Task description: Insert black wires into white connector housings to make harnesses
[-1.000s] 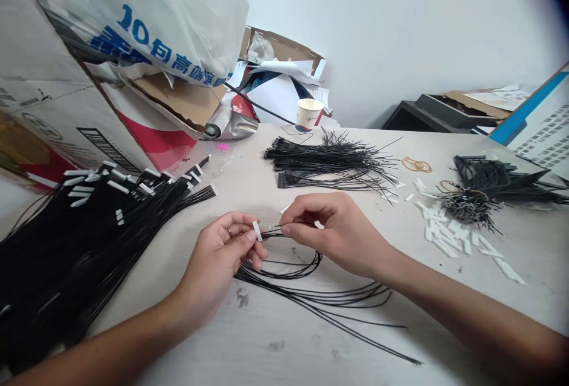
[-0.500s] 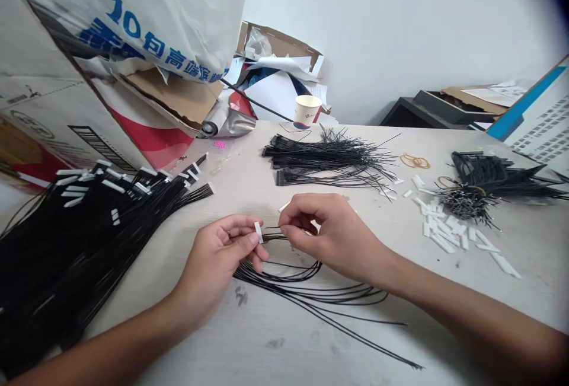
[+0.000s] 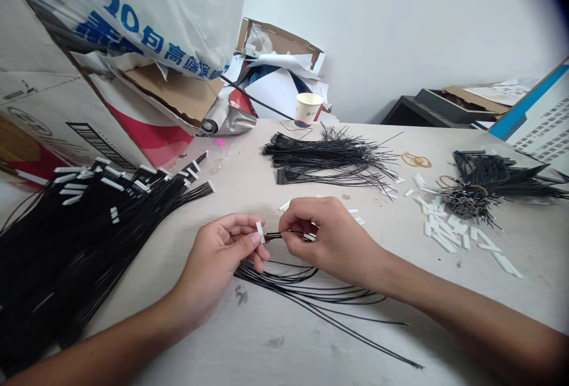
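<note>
My left hand [image 3: 216, 257] pinches a small white plastic connector [image 3: 260, 232] between thumb and fingers. My right hand [image 3: 326, 238] pinches a few thin black wires [image 3: 276, 236] close to the connector, and the wire ends seem to meet it, though the exact contact is too small to tell. A second white piece [image 3: 309, 236] shows by my right fingers. Long loose black wires [image 3: 284, 276] trail from my hands across the white table [image 3: 275, 338].
A large black wire bundle [image 3: 89, 232] with white connectors lies at left; further bundles [image 3: 329, 160] [image 3: 484, 175], white strips [image 3: 448, 232] and rubber bands [image 3: 416, 160] lie beyond. A paper cup [image 3: 308, 107], cardboard box [image 3: 57, 95] and plastic bag [image 3: 133, 12] stand at the back.
My right hand has brought the black wire ends level with the connector in my left hand. The loose wire loop below my hands has flattened, and the view has shifted slightly.
</note>
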`<state>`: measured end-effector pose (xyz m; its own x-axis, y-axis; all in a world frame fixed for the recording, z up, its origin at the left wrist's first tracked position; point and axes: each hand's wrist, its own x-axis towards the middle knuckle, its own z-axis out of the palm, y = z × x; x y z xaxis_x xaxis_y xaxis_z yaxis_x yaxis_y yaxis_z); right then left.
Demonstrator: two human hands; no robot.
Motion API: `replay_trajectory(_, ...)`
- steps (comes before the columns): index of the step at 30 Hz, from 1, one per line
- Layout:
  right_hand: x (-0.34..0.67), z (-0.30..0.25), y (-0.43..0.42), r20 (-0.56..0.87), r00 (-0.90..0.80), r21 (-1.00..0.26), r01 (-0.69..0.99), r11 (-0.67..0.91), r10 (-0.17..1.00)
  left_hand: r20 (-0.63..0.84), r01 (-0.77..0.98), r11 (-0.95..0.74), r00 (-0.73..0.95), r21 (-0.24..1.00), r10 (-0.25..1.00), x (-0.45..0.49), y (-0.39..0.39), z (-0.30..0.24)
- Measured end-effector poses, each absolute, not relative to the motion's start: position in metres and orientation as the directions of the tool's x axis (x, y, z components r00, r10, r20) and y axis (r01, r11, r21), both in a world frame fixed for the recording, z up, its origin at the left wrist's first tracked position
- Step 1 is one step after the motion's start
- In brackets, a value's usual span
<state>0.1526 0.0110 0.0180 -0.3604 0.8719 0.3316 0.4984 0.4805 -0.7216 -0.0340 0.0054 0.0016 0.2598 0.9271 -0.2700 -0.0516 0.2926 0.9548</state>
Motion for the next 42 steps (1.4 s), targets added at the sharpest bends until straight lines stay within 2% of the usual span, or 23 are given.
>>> replay_trajectory(12,0.1538,0.0189,0.0106,0.331,-0.395,-0.732,0.465,0.498,0.857,-0.265,-0.043,0.286,0.267,0.957,0.927,-0.0343,0.0052,0.0023)
replay_trajectory(19,0.1542,0.021,0.0116,0.243,-0.401,-0.802,0.429,0.415,0.883,-0.269,-0.043,0.29,0.265,0.956,0.926,-0.0335,0.0044,0.0027)
replay_trajectory(24,0.1559,0.0216,0.0139,0.245,-0.412,-0.8,0.426,0.423,0.878,-0.27,-0.042,0.291,0.269,0.956,0.924,-0.034,0.0042,0.0046)
replay_trajectory(31,0.1574,0.0165,0.0163,0.177,-0.396,-0.871,0.362,0.331,0.901,-0.269,-0.03,0.288,0.279,0.957,0.922,-0.0338,0.005,0.0042)
replay_trajectory(34,0.1568,0.0163,0.016,0.183,-0.395,-0.855,0.388,0.344,0.9,-0.273,-0.011,0.287,0.278,0.958,0.921,-0.0335,0.0046,0.0038)
replay_trajectory(39,0.1542,0.0192,0.0133,0.283,-0.425,-0.755,0.454,0.473,0.86,-0.28,0.0,0.292,0.285,0.956,0.917,-0.0351,0.0039,0.0036)
replay_trajectory(42,0.1524,0.0191,0.0113,0.286,-0.417,-0.75,0.463,0.473,0.863,-0.275,-0.01,0.291,0.292,0.957,0.916,-0.0357,0.004,0.0027)
